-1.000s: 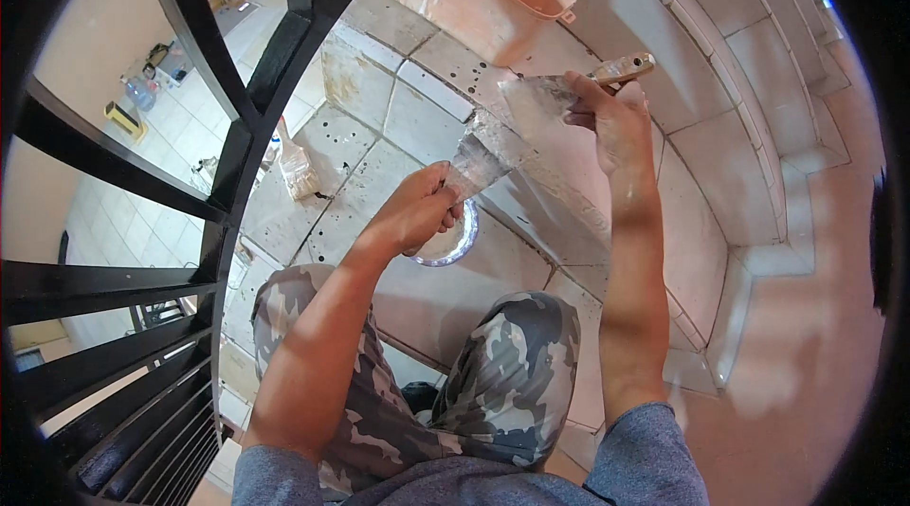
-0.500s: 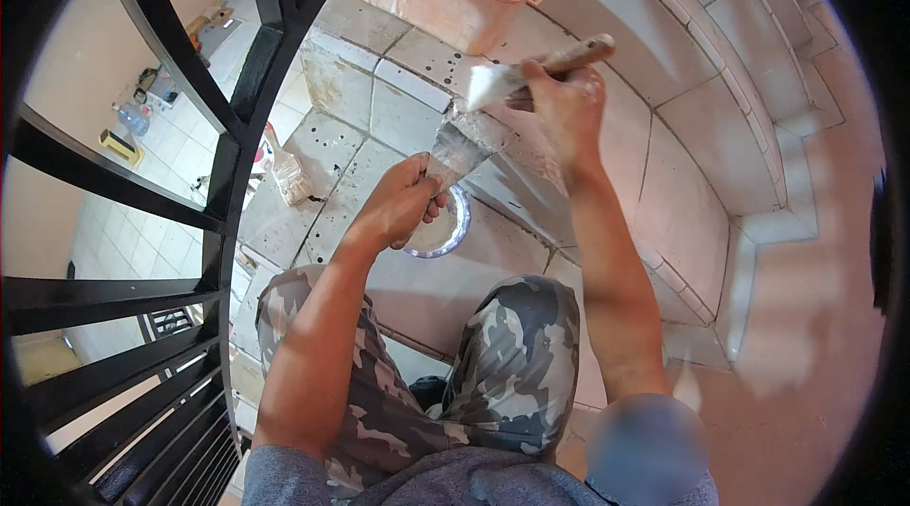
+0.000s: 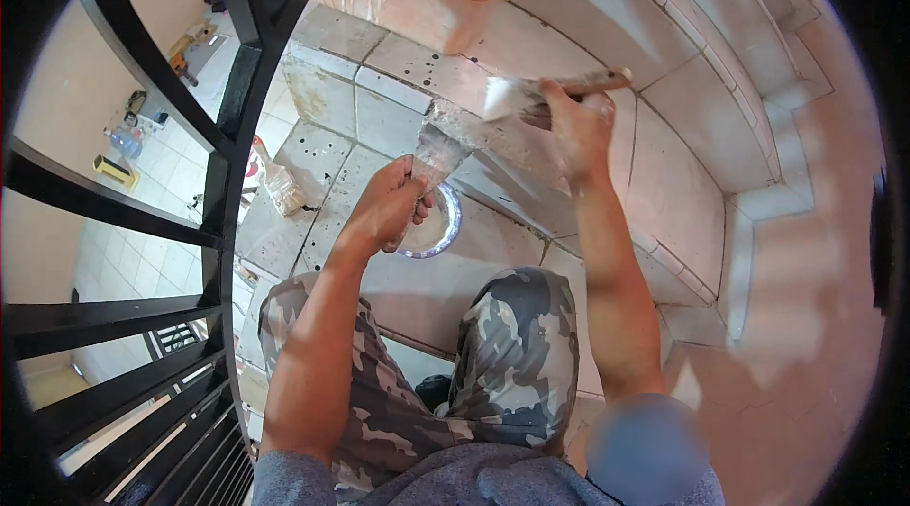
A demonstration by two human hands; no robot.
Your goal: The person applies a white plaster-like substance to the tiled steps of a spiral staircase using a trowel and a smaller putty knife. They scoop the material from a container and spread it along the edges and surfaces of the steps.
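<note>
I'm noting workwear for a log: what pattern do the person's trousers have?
The trousers have a camouflage pattern in greys, seen best in the head view.

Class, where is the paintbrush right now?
The paintbrush is left of centre in the head view, between the black railing and the person's left hand.

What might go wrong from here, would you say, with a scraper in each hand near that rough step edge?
The left hand, gripping a flat metal scraper, appears close to the round tub with a shiny pale rim; a low swing might knock it.

The right hand holds a brown-handled scraper with its blade toward the other one, so they could clash.

Pale residue on the left blade might drop onto the grey-white tiles.
</note>
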